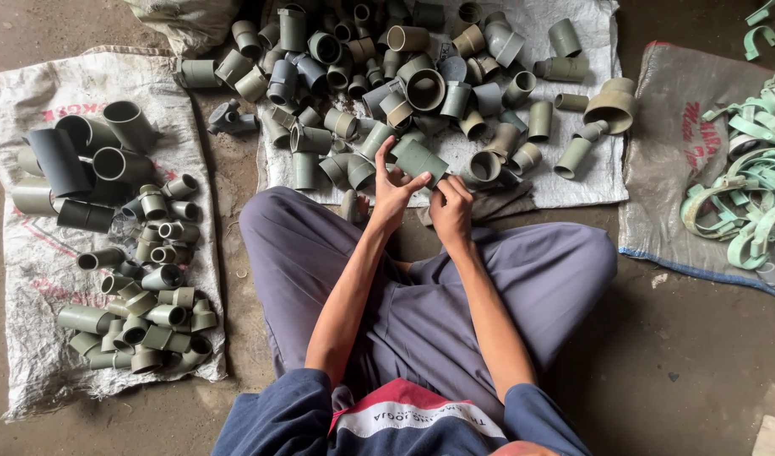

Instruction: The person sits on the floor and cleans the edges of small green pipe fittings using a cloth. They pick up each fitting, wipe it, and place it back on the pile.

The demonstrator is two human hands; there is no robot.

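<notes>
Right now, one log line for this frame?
left hand: grip on grey pipe fitting | right hand: touching fitting | pile on white sack ahead

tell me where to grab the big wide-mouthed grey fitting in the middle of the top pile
Grip the big grey fitting by its round rim, coming from above: its open mouth faces up, so fingers can hook inside the wall and thumb outside. Smaller fittings crowd its sides.

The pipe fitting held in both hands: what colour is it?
The pipe fitting is dull grey-green, seen in the head view, held between left hand and right hand.
</notes>
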